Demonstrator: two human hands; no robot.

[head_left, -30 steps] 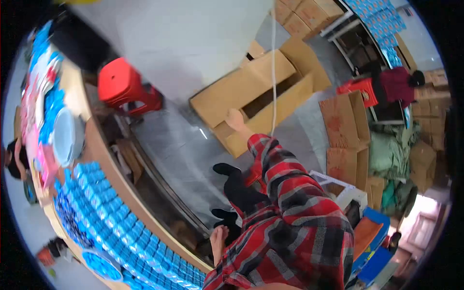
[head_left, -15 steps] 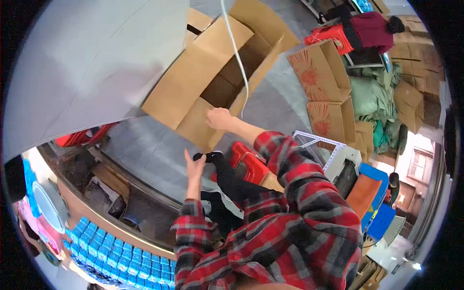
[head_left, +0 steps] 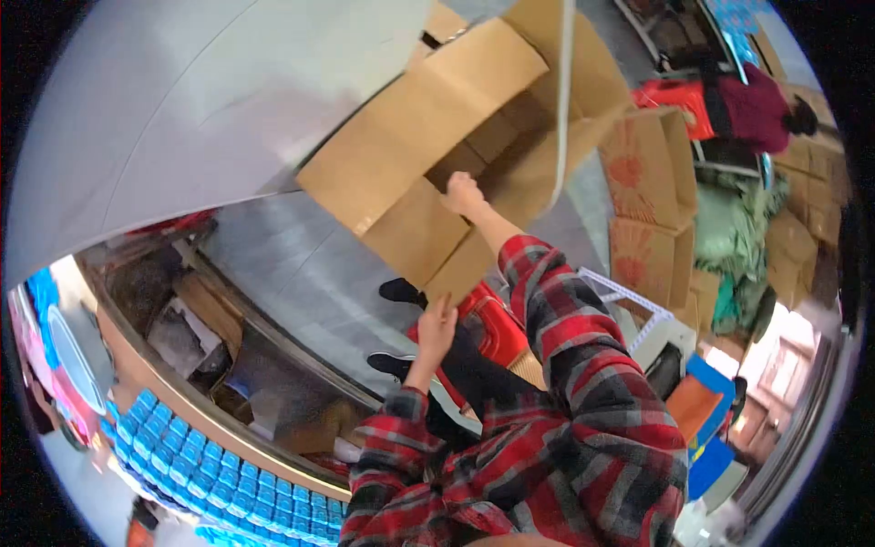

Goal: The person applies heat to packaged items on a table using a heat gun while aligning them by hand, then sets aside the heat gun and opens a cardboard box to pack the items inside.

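Observation:
A large brown cardboard box [head_left: 392,150] with its flaps folded outward stands in front of me, its dark inside showing. My right hand [head_left: 463,194] is closed at the inner edge of the near flap, beside the opening. At the lower corner of that same flap is my left hand [head_left: 435,328], its fingers bent together against the cardboard. A white cord [head_left: 565,100] hangs down across the right side of the box.
On the left is a grey-white surface [head_left: 200,118]. Blue packs [head_left: 200,465] stand in rows at lower left. A red stool [head_left: 492,324] is close to my legs. Printed boxes [head_left: 638,169], green sacks [head_left: 715,228] and a person in maroon [head_left: 756,109] are at right.
My left hand, which was apart from the box with fingers spread, has come up to the flap's corner and closed. The right hand remains at the flap. The view has shifted.

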